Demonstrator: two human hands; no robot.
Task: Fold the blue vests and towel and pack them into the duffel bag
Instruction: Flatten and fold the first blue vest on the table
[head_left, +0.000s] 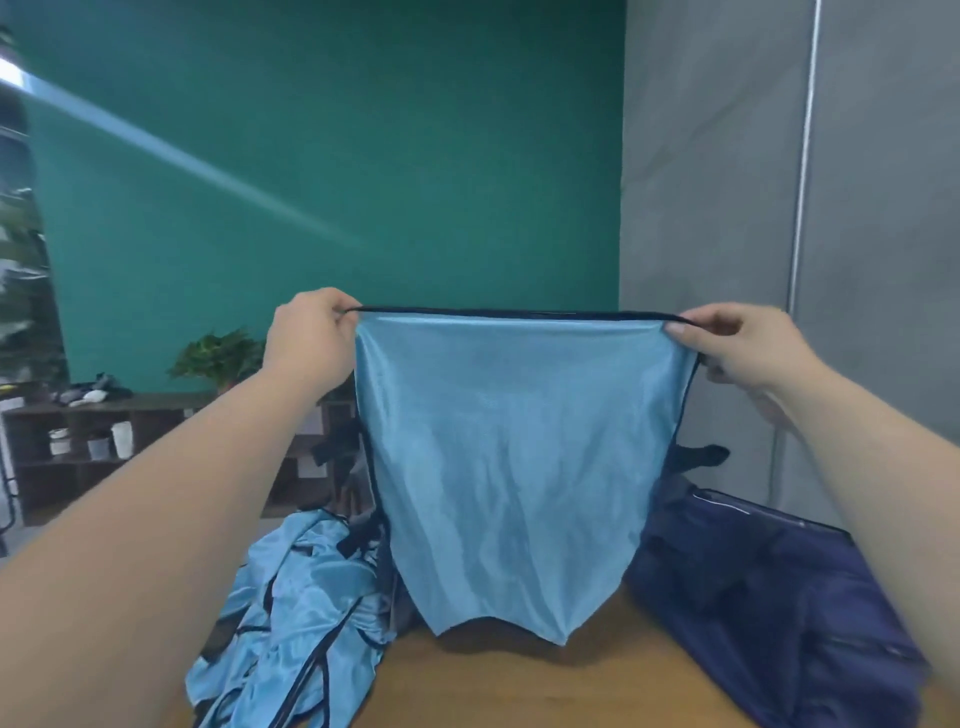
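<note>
1. Left hand (311, 338). At 10 o'clock from the middle of my view. Fingers curled, pinching the upper left corner of a vest by its dark trim.

2. Right hand (748, 348). At 2 o'clock, level with the left. Thumb laid over the front of the trim, fingers curled behind, pinching the upper right corner.

3. Vest (514, 467). Light blue, shiny, edged in dark navy. Its top edge is pulled taut and level between the two hands, and the cloth hangs flat facing me, narrowing toward 6 o'clock. The lower edge is near the table (519, 686); I cannot tell whether it touches.

4. Heap of vests (301, 613). Same blue cloth with dark trim, crumpled on the table at 7 o'clock, just beside the hanging vest and partly behind my left forearm.

5. Duffel bag (769, 587). Navy, lying on the table at 4 o'clock, partly behind the hanging vest and my right forearm. A dark strap (698, 457) rises at its far end.

6. Shelf (104, 447). Dark wood, at 9 o'clock beyond the table, holding small white pots. A green plant (218, 358) stands on top.

7. Green wall (337, 156) from 10 to 12 o'clock; grey wall (727, 208) from 1 to 3 o'clock.
</note>
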